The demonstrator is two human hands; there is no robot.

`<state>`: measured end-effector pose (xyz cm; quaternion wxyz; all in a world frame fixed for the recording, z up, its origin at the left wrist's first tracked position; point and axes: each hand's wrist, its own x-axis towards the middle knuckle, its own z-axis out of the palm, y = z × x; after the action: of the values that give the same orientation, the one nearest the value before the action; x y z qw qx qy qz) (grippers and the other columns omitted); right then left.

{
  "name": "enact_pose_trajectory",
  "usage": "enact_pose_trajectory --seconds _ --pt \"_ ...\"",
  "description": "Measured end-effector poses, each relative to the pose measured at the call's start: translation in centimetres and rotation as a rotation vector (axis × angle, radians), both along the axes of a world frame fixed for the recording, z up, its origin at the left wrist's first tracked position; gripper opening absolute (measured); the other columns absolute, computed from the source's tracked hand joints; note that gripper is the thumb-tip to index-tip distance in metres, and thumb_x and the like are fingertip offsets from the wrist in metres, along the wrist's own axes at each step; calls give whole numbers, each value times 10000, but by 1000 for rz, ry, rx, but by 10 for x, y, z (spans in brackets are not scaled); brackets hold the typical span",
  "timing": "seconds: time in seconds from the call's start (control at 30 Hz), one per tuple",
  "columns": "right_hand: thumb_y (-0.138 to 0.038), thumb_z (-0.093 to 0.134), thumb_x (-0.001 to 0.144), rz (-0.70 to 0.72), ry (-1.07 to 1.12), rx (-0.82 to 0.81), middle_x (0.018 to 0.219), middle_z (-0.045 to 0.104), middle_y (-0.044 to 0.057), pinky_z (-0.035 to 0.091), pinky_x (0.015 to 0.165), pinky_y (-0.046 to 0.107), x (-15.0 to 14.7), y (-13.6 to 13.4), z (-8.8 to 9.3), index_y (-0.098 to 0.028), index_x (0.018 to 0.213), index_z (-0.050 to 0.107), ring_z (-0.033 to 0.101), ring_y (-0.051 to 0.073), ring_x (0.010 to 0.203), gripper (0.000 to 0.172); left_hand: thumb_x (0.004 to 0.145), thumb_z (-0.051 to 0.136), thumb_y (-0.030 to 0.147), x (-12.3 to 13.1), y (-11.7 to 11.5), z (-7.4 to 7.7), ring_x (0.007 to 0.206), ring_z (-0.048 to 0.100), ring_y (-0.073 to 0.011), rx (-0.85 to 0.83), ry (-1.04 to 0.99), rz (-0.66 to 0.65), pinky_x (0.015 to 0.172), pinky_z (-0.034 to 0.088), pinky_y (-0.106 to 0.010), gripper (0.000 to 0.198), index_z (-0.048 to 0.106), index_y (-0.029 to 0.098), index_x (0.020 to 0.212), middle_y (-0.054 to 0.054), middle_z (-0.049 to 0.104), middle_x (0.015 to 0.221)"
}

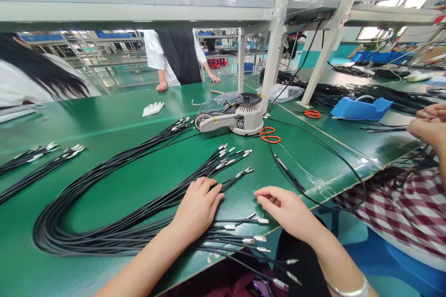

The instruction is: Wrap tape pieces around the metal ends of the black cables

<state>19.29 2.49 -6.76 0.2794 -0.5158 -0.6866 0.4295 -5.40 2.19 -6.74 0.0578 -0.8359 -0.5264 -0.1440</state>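
My left hand (199, 205) lies over a bundle of thin black cables (139, 216), its fingers slightly apart and resting on them. The bundle bends in a wide U across the green table, and its ends carry silver metal connectors (249, 241). A couple of cable ends (244, 172) stick out just beyond my left fingertips. To the right, my right hand (285, 211) hovers near the table edge with loosely curled fingers. Thumb and index finger are slightly apart, and I see nothing between them. Some cable ends hang past the edge, below my hands.
A grey tape dispenser (244, 118) stands mid-table beside orange-handled scissors (270, 135). A black pen-like tool (289, 172) lies near the edge. More cable bundles (42, 167) are at left, a white glove (153, 109) farther back. A co-worker's hands (430, 125) work at right; another person stands opposite.
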Motion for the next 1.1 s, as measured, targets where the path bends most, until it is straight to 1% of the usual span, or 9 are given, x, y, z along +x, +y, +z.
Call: enact_pose_trajectory --seconds 0.07,0.17,0.3,0.47,0.57,0.67,0.87,1.0,1.1 --pt "-323 499 850 -9 -31 118 972 665 35 480 724 293 -8 11 -1 -250 1020 666 613 173 799 249 921 403 297 -1 2 -2 1010 552 -237 -51 -62 10 912 458 -433 316 673 185 1041 -119 622 1089" --pt "-267 465 858 -30 -60 264 1077 631 43 482 752 313 -19 35 -3 -266 1100 635 607 165 805 296 909 430 309 -6 8 -9 1129 510 -265 -85 -99 41 979 413 -464 299 681 236 1053 -120 585 1175" --pt "-206 495 828 8 -86 324 1107 617 58 464 821 341 -32 67 -5 -245 1073 657 604 165 821 296 882 477 284 -13 17 -12 1209 446 -286 -99 -129 42 1012 373 -497 279 660 279 1092 -100 555 1225" --pt "-236 603 763 44 -41 276 962 646 52 445 844 339 -37 81 -7 -208 775 707 590 179 850 108 849 517 254 8 25 7 1071 517 -248 -109 -234 51 960 415 -432 241 679 205 1021 -100 613 1097" --pt "-286 584 782 36 26 213 903 669 44 459 807 317 -33 76 -1 -196 796 697 599 171 835 145 845 508 255 37 29 20 1027 515 -252 -179 -382 84 940 398 -408 278 656 162 1061 -111 637 1032" --pt "-323 559 798 46 103 110 778 686 31 483 669 272 -26 69 9 -170 856 689 603 145 691 209 861 452 269 57 32 28 925 569 -220 -324 -490 90 862 426 -349 265 687 192 956 -72 674 940" --pt "-348 599 765 -24 249 -9 700 674 33 474 591 235 -20 64 16 -131 787 667 586 118 607 229 818 466 353 42 28 38 615 607 -176 -546 -550 114 578 444 -266 284 673 167 761 -27 682 680" --pt "-339 644 731 35 331 -65 666 679 23 473 581 233 -27 63 15 -137 777 686 589 114 586 212 811 475 352 42 27 36 722 628 -185 -542 -716 116 674 469 -280 308 650 179 996 -37 702 816" --pt "-351 687 696 -13 417 -133 664 692 33 463 536 219 -24 83 21 -134 745 696 599 119 586 223 819 460 357 48 28 28 823 626 -196 -480 -803 124 786 462 -295 289 681 207 928 -43 705 926"
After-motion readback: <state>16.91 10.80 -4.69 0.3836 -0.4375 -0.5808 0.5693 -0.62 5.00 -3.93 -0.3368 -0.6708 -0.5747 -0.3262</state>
